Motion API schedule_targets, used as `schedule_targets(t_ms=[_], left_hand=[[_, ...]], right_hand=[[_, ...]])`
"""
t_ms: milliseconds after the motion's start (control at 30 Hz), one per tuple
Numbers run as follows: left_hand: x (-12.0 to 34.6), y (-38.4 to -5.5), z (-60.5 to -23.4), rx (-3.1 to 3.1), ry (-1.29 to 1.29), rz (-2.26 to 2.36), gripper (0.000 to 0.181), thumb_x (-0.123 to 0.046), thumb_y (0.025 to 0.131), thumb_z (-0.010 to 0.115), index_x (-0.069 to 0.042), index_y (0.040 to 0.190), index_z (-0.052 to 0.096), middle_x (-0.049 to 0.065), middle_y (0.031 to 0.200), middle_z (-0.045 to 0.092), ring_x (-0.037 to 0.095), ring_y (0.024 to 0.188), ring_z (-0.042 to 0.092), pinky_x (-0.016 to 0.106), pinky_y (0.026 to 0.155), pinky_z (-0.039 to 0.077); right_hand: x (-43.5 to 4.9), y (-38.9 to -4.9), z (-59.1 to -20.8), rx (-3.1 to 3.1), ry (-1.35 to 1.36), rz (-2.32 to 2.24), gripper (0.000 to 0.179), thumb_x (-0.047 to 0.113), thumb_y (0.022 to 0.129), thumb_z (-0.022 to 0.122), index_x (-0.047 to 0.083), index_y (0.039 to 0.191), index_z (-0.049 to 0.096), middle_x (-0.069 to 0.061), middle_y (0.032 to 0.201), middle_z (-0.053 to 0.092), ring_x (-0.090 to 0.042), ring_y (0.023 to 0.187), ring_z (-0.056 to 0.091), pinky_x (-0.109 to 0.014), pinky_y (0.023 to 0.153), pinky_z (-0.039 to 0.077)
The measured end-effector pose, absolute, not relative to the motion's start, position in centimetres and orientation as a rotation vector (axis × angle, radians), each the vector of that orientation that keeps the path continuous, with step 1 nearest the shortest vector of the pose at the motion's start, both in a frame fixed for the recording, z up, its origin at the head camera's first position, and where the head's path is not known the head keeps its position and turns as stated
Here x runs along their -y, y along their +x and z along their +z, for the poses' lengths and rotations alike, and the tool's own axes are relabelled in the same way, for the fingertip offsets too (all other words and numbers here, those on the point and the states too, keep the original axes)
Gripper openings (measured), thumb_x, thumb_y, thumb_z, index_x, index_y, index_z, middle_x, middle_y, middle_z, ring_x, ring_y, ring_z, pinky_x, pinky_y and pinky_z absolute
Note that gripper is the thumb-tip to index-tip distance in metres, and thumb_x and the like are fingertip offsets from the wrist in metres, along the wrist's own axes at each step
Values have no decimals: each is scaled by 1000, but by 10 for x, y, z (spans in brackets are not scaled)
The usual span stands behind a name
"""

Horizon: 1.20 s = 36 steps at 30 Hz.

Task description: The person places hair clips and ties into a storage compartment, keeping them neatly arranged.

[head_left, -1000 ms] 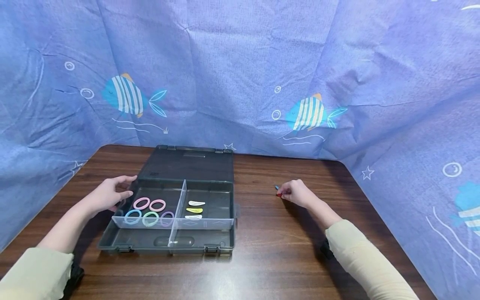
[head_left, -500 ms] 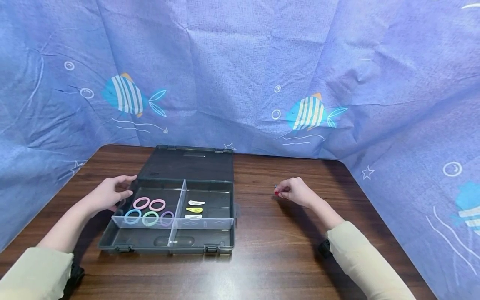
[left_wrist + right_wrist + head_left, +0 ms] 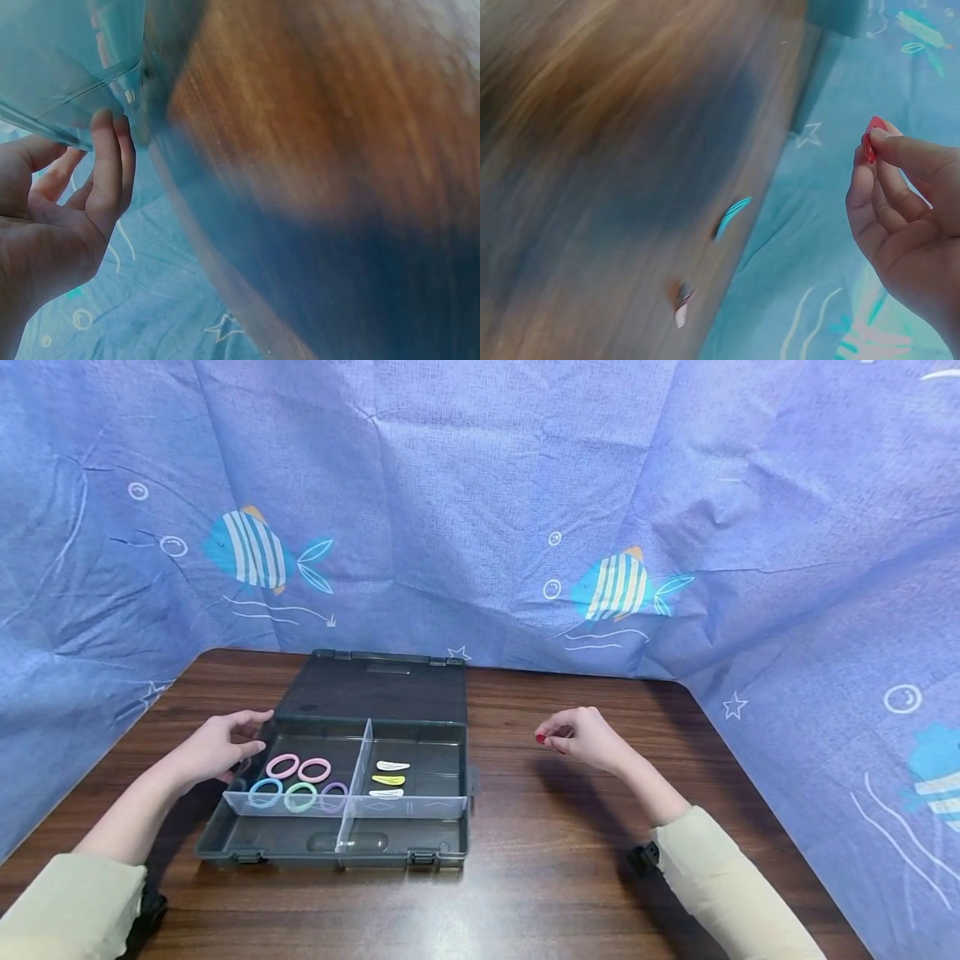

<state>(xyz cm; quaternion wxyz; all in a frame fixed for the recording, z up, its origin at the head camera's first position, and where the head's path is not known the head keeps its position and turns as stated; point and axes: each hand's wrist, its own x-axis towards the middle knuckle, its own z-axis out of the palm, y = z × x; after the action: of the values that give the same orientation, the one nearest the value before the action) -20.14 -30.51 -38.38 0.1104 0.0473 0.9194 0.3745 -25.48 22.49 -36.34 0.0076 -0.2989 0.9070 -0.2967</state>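
Note:
My right hand pinches a red snap hair clip between thumb and fingertips, raised over the table to the right of the box. A dark translucent divider box stands with its lid laid back. My left hand touches the box's left side, its fingertips against the wall in the left wrist view. Pink, blue, green and purple hair ties lie in the back left compartment. Two white clips and a yellow clip lie in the back right one.
On the wooden table, the right wrist view shows a blue hair clip and a pale clip; both are hidden in the head view. A blue fish-printed cloth hangs behind and beside the table.
My right hand has lifted the red hair clip off the table and moved slightly left and back with it. The left hand and box have stayed put.

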Motion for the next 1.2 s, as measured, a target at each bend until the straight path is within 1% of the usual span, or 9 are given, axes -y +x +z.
schedule_targets(t_ms=[167, 267, 500, 633, 733, 967, 1200], left_hand=[[305, -201, -383, -2702, 144, 1105, 58, -13, 95, 53, 3, 145, 28, 36, 125, 41, 34, 95, 57, 39, 60, 56], [305, -201, -383, -2705, 151, 1106, 58, -13, 95, 53, 4, 145, 29, 36, 125, 42, 34, 94, 58, 38, 59, 55], [306, -202, -383, -2708, 151, 1113, 58, -12, 95, 54, 3, 145, 29, 35, 124, 43, 33, 93, 58, 38, 58, 55], [305, -202, -383, -2706, 150, 1122, 57, -12, 95, 54, 3, 145, 30, 35, 124, 43, 34, 94, 58, 39, 59, 56], [305, -202, -384, -2698, 148, 1123, 58, -12, 95, 54, 3, 145, 29, 35, 124, 42, 35, 96, 57, 40, 59, 56], [306, -201, -384, -2701, 143, 1115, 58, -13, 95, 54, 3, 145, 29, 35, 124, 42, 35, 95, 57, 39, 59, 56], [306, -202, -385, -2715, 158, 1114, 58, -13, 95, 54, 3, 145, 29, 34, 124, 43, 31, 92, 58, 38, 58, 56]], right_hand=[[-213, -249, -353, -2824, -922, -975, 14, 2, 82, 69, 8, 94, 73, -8, 82, 73, -12, 65, 65, -21, 57, 52], [-205, -246, -347, -2817, -943, -1006, 15, 1, 82, 68, 9, 94, 73, -5, 81, 72, -16, 66, 67, -22, 58, 52], [-183, -240, -339, -2828, -1089, -1113, 14, 2, 83, 69, 9, 93, 74, -1, 76, 71, -5, 58, 58, -22, 52, 48], [-170, -236, -333, -2813, -1149, -1149, 13, 3, 83, 69, 10, 93, 74, 3, 75, 70, -4, 58, 57, -23, 52, 49], [-159, -234, -331, -2809, -1193, -1149, 13, 4, 84, 69, 10, 94, 74, 4, 76, 70, -3, 60, 57, -22, 54, 49], [-136, -233, -330, -2730, -1258, -1213, 14, 2, 84, 68, 8, 95, 74, 0, 78, 71, -4, 60, 59, -23, 54, 50], [-115, -236, -337, -2669, -1379, -1167, 14, 5, 83, 70, 8, 96, 74, 0, 83, 71, 0, 61, 58, -19, 54, 48]])
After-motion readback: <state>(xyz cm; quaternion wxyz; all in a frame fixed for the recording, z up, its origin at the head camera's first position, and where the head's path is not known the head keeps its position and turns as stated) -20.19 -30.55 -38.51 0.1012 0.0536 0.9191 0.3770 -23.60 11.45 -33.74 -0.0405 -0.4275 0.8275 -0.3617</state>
